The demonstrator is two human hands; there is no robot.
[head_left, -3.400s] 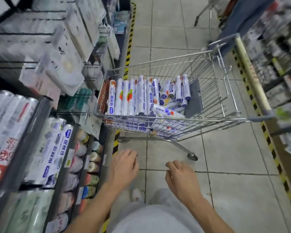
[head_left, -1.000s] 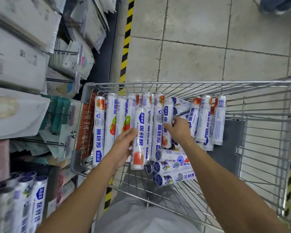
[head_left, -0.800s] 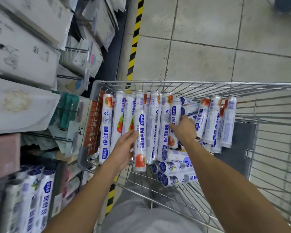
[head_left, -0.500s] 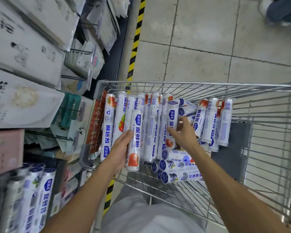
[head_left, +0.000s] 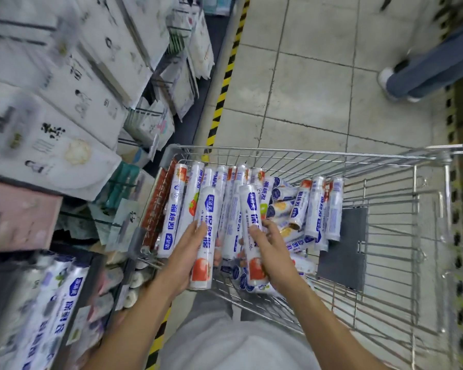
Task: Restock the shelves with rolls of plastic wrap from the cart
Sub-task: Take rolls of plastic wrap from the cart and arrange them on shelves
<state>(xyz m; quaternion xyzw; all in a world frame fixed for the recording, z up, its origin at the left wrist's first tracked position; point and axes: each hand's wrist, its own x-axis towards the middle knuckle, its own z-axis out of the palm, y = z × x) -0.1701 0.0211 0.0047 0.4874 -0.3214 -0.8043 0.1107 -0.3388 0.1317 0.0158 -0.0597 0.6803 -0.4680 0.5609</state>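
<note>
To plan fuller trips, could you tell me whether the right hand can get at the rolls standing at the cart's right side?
Likely yes: the standing rolls sit beyond the right hand in the open cart, with nothing blocking the way. But its fingers grip a roll, so taking another looks awkward.

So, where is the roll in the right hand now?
Head view, centre: the right hand grips this plastic wrap roll above the shopping cart, just right of the second roll in the left hand.
</note>
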